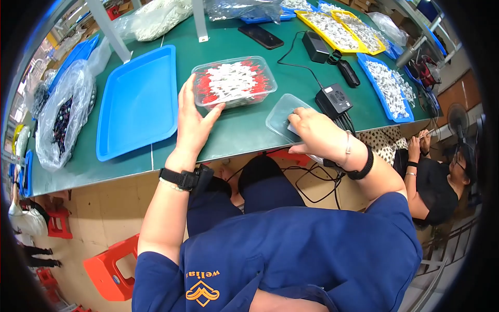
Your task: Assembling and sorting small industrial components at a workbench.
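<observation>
My left hand (195, 122) holds the near left corner of a clear plastic box (236, 101), its thumb along the front wall and its fingers up the left side. A heap of small white and red parts (232, 81) fills that box. To the right, my right hand (316, 130) bends over a smaller clear tub (279, 115) near the table's front edge. Its fingers curl down inside the tub, and the thumb points toward the near side. Whatever these fingertips pinch is hidden; a small greyish bit shows beside them.
A bare blue tray (138, 104) lies left, beside a bag of dark parts (63, 122). Black power adapters (333, 100) with cables and a phone (261, 37) lie behind my right hand. Yellow trays (306, 18) and a blue tray (370, 67) hold pale parts. A co-worker (436, 179) sits right.
</observation>
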`<state>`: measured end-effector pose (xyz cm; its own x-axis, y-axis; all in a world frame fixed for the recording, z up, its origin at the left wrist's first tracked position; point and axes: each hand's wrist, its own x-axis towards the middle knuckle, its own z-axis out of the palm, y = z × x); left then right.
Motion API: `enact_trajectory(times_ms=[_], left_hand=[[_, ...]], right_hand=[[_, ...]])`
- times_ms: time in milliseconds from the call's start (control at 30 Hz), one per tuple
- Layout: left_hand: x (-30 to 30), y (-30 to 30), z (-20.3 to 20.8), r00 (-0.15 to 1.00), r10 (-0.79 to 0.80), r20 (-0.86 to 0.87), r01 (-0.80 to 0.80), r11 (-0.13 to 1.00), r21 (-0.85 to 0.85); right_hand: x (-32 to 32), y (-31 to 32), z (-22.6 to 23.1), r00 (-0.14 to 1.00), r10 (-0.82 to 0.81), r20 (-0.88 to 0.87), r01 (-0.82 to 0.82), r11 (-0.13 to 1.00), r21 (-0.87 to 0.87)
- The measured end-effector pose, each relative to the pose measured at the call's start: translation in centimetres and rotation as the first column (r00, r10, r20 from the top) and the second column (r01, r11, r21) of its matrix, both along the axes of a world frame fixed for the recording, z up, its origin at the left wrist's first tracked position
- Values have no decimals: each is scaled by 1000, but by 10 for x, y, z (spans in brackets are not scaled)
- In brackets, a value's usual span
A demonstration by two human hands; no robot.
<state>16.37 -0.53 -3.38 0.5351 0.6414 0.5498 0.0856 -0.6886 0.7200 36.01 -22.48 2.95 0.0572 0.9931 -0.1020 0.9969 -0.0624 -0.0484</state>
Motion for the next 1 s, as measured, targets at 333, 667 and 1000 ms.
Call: enact_trajectory(times_ms=[333, 667, 1000], left_hand=[[-7, -6, 4, 996, 85, -8, -83, 984, 160], [1, -7, 9, 996, 80, 26, -84, 960, 267], [-24, -24, 27, 994, 51, 101, -78, 958, 277]], right_hand=[[14, 14, 35, 951, 119, -285, -161, 978, -130], [109, 19, 99, 572, 242, -784, 163, 903, 397], [66, 170, 115, 470, 564, -679, 136, 714, 687]])
